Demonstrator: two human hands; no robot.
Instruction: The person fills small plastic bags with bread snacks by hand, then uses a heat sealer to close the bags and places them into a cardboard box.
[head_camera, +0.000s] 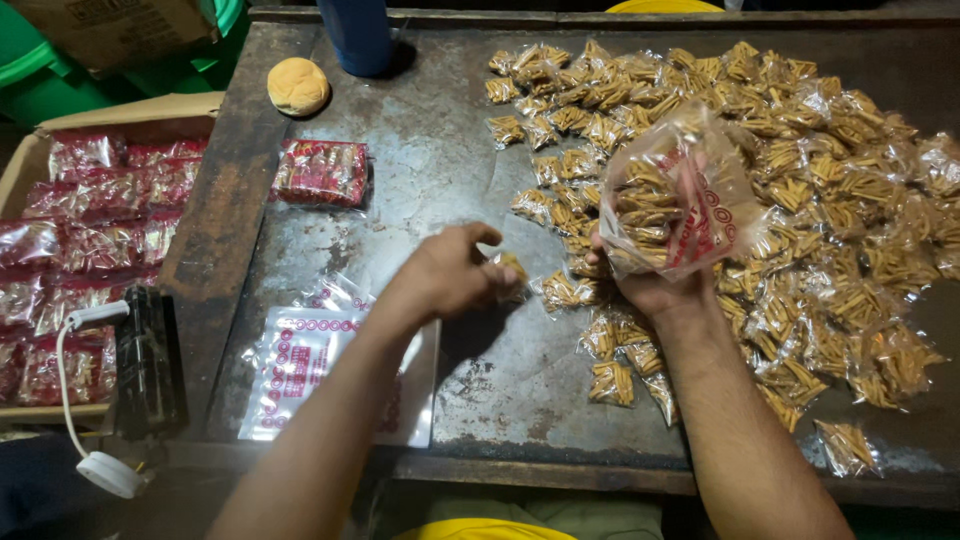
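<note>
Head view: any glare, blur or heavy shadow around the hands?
Head view: left hand, pinching a small clear packet of tan snack sticks, is slightly motion-softened; right hand holds a large clear red-printed plastic bag showing white glare on its film; a dark hand shadow falls on the worn grey metal table; corners are dim, the left one especially.

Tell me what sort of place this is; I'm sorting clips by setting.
Probably a small snack-packing workbench. A heap of small snack packets covers the worn metal table, the right hand holds a larger printed bag being filled, and a carton of finished red packs sits alongside.
</note>
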